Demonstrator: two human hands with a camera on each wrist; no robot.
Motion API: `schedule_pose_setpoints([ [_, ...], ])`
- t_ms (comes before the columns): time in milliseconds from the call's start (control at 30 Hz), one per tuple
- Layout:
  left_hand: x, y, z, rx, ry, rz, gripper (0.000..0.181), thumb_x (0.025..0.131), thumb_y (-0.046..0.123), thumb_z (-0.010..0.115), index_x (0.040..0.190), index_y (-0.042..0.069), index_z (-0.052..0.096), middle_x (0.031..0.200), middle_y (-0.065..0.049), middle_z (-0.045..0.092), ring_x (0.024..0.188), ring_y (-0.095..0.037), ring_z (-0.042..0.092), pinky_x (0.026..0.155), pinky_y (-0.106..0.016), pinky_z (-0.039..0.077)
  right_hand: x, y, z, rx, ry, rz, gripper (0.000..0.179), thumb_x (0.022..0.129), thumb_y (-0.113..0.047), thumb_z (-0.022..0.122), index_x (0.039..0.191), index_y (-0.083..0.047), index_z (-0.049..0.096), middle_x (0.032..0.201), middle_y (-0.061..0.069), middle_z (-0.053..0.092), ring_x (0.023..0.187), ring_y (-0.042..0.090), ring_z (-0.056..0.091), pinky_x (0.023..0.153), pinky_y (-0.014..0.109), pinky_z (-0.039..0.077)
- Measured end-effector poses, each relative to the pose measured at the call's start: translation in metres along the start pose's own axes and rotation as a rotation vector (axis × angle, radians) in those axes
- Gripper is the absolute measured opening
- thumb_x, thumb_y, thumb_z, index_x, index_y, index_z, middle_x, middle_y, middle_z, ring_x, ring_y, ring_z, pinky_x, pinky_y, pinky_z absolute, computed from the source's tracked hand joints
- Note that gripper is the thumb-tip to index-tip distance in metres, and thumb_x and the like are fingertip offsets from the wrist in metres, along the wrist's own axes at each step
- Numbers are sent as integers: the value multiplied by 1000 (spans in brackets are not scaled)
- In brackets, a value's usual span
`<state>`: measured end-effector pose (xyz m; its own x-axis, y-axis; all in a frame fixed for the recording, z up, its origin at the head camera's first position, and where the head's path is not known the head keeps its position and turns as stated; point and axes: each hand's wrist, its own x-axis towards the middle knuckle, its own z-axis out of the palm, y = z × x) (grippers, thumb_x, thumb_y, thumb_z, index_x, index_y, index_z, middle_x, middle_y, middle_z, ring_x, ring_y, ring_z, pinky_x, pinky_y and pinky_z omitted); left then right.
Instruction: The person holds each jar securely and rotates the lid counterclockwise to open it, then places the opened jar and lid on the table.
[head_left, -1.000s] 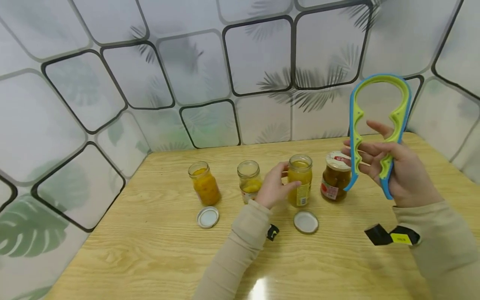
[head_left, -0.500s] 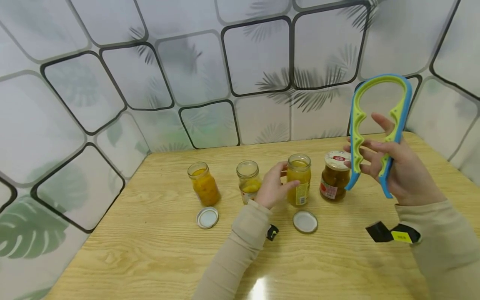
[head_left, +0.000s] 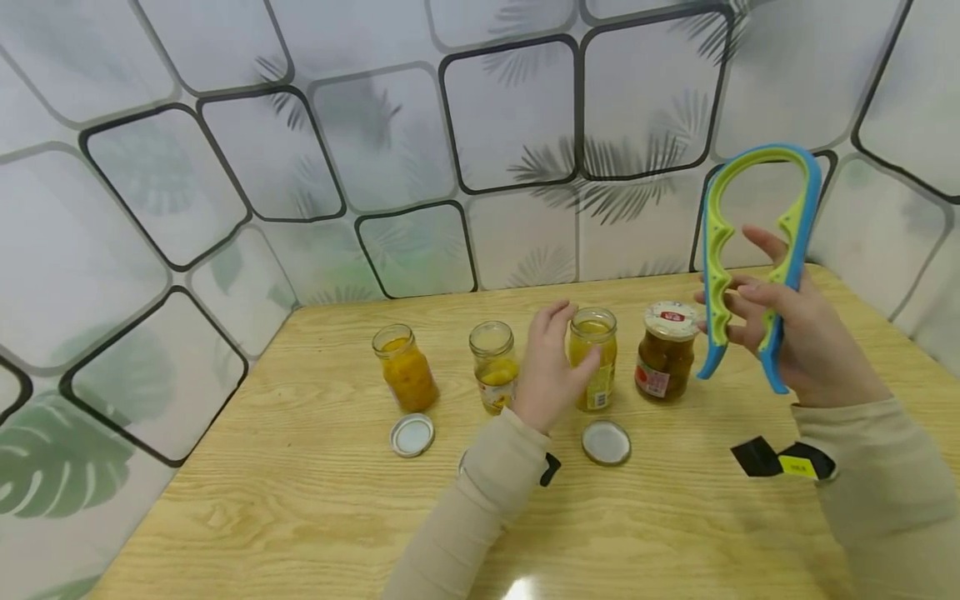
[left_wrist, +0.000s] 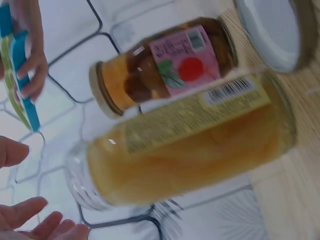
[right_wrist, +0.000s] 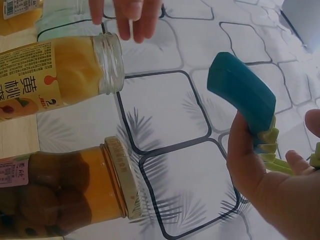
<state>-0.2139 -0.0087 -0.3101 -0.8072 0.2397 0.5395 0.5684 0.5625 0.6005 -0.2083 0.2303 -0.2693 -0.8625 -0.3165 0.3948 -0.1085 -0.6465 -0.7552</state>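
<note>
My right hand (head_left: 813, 337) holds a blue-and-green jar opener (head_left: 718, 237) upright in the air, its loop at the top, thumb and fingers around one arm. My left hand (head_left: 551, 375) is beside an open glass jar of yellow peaches (head_left: 602, 385), thumb and fingers spread. In the left wrist view, those fingers are apart from the mouth of this peach jar (left_wrist: 195, 155). A jar of dark fruit (head_left: 664, 367) with a white lid on stands to its right, just left of the jar opener. The peach jar's lidless rim shows in the right wrist view.
Two more open jars stand leftward: a part-filled jar (head_left: 497, 379) and one of orange fruit (head_left: 408, 375). One loose lid (head_left: 606, 442) lies before the peach jar, another lid (head_left: 412, 435) farther left. My left sleeve (head_left: 480, 492) mostly covers a third. A patterned wall covering (head_left: 517, 233) rises behind the table.
My left hand has let go of the peach jar and lifted slightly, its fingers now near the rim. The right hand keeps the jar opener raised in nearly the same place.
</note>
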Motion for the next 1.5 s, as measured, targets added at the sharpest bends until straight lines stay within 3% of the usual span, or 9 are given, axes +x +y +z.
schedule_pose_setpoints([
  [133,-5,14,6,-48,39,186,43,81,8,62,118,-7,46,124,-15,40,116,-21,39,95,-22,34,-3,-5,-1,-8,27,-10,53,92,7,25,135,-23,15,107,21,47,98,32,53,71,40,49],
  [233,-7,22,15,-151,-63,187,44,82,9,61,120,-7,44,125,-14,40,114,-18,40,90,-21,38,-4,-9,-1,-2,45,-30,53,92,8,25,135,-22,17,106,22,48,97,33,54,70,40,49],
  [367,-4,29,36,-244,-226,-4,54,84,17,61,128,-2,36,129,-12,37,115,-16,39,87,-22,40,-6,-17,-2,66,38,-55,54,91,10,22,135,-21,20,105,24,46,97,35,54,72,42,49],
  [467,1,31,55,-295,-293,-188,67,82,21,63,134,2,27,129,-10,35,114,-16,40,89,-23,39,-8,-21,-2,105,34,-63,54,91,11,21,135,-21,22,105,25,45,97,36,54,74,44,49],
  [633,14,34,83,-381,-246,-503,84,78,28,67,140,7,13,137,-8,28,120,-17,34,97,-30,32,-10,-24,-1,116,52,-68,52,91,11,23,133,-20,24,104,25,45,95,36,54,73,43,49],
  [733,22,34,95,-405,-177,-581,87,78,27,68,141,8,12,138,-7,26,123,-18,31,100,-33,29,-10,-24,0,105,58,-75,53,91,11,24,133,-20,24,102,25,46,93,36,54,71,43,49],
  [1100,34,30,111,-453,-95,-582,70,74,18,73,129,13,31,116,-2,50,106,-15,48,90,-30,39,-12,-25,4,42,69,-89,54,90,10,26,135,-20,23,99,22,49,89,33,56,67,38,50],
  [1300,32,27,110,-422,-129,-546,56,75,18,72,119,15,39,109,1,52,101,-13,50,84,-28,43,-12,-25,3,16,74,-94,54,90,10,27,135,-20,24,101,21,49,90,32,56,67,38,50],
  [1500,29,25,106,-387,-237,-506,55,76,23,71,120,14,39,110,0,52,100,-13,51,84,-27,42,-12,-25,3,1,73,-94,54,90,10,27,135,-19,22,101,21,50,89,32,56,67,38,51],
])
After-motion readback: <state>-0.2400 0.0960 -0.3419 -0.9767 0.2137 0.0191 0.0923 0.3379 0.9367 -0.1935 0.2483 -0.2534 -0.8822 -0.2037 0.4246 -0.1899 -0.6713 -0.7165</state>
